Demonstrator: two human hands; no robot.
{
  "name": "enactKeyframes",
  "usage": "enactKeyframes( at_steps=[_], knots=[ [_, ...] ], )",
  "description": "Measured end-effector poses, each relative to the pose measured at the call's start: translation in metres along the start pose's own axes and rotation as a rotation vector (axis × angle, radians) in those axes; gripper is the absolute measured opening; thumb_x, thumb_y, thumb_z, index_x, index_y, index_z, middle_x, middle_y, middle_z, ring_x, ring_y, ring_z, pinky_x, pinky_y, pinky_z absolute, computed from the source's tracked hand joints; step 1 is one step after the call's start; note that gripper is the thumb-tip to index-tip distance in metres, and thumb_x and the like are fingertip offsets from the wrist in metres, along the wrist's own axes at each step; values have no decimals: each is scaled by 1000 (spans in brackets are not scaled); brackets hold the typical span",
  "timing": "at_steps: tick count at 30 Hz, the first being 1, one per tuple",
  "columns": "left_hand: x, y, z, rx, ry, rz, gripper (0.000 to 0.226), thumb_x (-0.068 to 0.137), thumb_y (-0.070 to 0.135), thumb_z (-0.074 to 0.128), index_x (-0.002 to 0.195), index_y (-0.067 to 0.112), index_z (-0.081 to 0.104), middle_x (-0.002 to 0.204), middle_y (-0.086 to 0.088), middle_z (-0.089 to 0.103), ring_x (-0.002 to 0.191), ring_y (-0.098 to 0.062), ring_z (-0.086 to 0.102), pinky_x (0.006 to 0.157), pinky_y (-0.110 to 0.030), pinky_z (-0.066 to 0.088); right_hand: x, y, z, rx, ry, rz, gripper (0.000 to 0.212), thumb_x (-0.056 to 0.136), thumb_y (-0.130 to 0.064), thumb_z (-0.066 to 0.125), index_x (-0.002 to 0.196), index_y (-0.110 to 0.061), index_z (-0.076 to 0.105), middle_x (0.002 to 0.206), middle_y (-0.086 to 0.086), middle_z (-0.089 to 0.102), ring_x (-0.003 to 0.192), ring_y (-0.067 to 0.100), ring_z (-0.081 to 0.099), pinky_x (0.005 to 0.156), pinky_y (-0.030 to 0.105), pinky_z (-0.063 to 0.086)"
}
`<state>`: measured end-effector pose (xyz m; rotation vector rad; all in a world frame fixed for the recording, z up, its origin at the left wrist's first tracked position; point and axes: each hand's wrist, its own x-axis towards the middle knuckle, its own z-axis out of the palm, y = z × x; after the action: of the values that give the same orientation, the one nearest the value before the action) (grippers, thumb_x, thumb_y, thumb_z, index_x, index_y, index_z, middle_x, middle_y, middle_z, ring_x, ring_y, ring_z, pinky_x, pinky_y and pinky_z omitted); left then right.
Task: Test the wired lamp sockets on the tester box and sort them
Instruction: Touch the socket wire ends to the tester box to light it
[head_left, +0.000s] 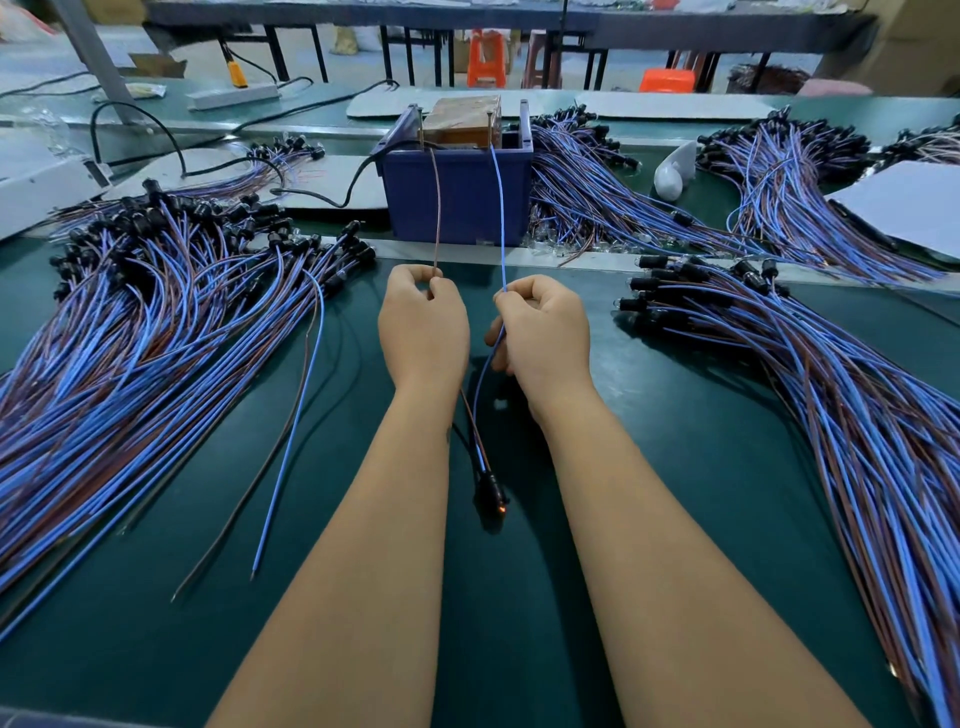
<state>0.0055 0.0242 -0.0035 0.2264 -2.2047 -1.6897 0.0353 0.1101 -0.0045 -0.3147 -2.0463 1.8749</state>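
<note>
Across the dark green tabletop lie the biggest things in view: a broad heap of wired lamp sockets fanned out on the left, blue and brown leads trailing toward the near edge and black socket heads bunched at the far end, and a second long pile sweeping down the right side. More bundles lie farther back, just right of the tester box, a blue bin standing at the middle of the far side with a brown block inside and two upright metal posts at its top. A black cable runs into the box's left side.

Both forearms reach in from the near edge, with the hands side by side but apart, just in front of the box. The left hand pinches a brown wire that rises toward the left post; the right hand is curled round a blue wire that rises toward the right post. Both leads run back between the wrists to one black socket lying on the tabletop between the forearms, with a small orange glow at its tip. One loose pair of leads lies apart from the left heap.
</note>
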Motion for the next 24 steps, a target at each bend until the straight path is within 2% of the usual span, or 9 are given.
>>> enactKeyframes(
  at_steps=[5,12,16,18,20,22,24],
  knots=[
    [0,0,0,-57,39,-6,10,97,17,43,101,19,52,71,9,54,58,-8,47,52,-24,35,1,1,-1,-25,0,-6,12,91,-11,50,83,-10,58,56,3,61,38,17,48,42,23,37],
    [1,1,-1,-103,89,-25,10,98,15,41,104,17,49,70,9,54,55,-7,47,45,-16,35,1,0,-1,-35,7,-8,12,92,-12,50,85,-7,58,56,3,62,39,17,49,45,25,38],
    [0,2,-2,-106,94,-32,10,98,16,41,102,19,50,72,8,56,57,-7,49,48,-18,36,-1,0,-2,-31,-5,-12,12,93,-12,50,84,-11,58,57,2,61,39,16,49,44,24,38],
    [0,2,-2,-118,60,-39,9,97,18,43,100,21,51,79,4,62,63,-10,54,55,-21,40,-3,-2,-2,-18,6,-40,13,92,-12,51,82,-14,58,57,3,61,41,14,49,44,25,39],
    [0,2,-2,-115,-36,-36,9,96,20,48,94,23,56,84,2,66,71,-12,56,64,-26,42,-3,-3,0,-48,12,-97,13,89,-11,53,78,-16,59,60,4,62,48,16,53,50,31,45],
    [-1,4,-1,-145,-134,-33,15,91,15,53,82,24,61,74,8,64,63,-5,54,61,-21,41,-5,-4,5,-124,-25,-151,12,85,-10,56,76,-15,60,66,7,64,62,28,59,63,41,51],
    [-1,8,-3,-261,-192,-92,22,87,9,53,75,22,64,59,12,57,51,-4,48,51,-19,39,-6,-5,7,-161,-62,-163,12,84,-9,57,75,-15,60,66,6,63,68,31,59,70,43,51]
  ],
)
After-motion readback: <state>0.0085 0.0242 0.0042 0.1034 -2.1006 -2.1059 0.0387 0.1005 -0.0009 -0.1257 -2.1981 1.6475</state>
